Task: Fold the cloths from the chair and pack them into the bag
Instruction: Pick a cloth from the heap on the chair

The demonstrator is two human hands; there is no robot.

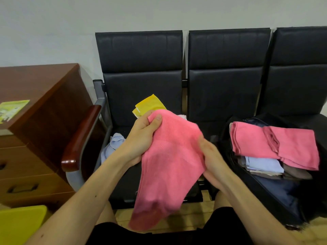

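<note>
Left hand [141, 137] grip: clamped on top corner of pink cloth [169, 165], mid-frame | right hand [212, 156] grip: closed on its right edge | cloth hangs below both hands, toward bottom centre | bag [276, 190] lower right, folded cloths [274, 144] stacked inside | yellow cloth [150, 103] on chair [141, 68] seat behind.

The black padded chair seat [123, 175] carries a yellow cloth [150, 103] at its rear edge and a pale blue cloth [113, 144] at its left edge. The adjacent seat [320, 121] carries an open dark bag [276, 190].
</note>
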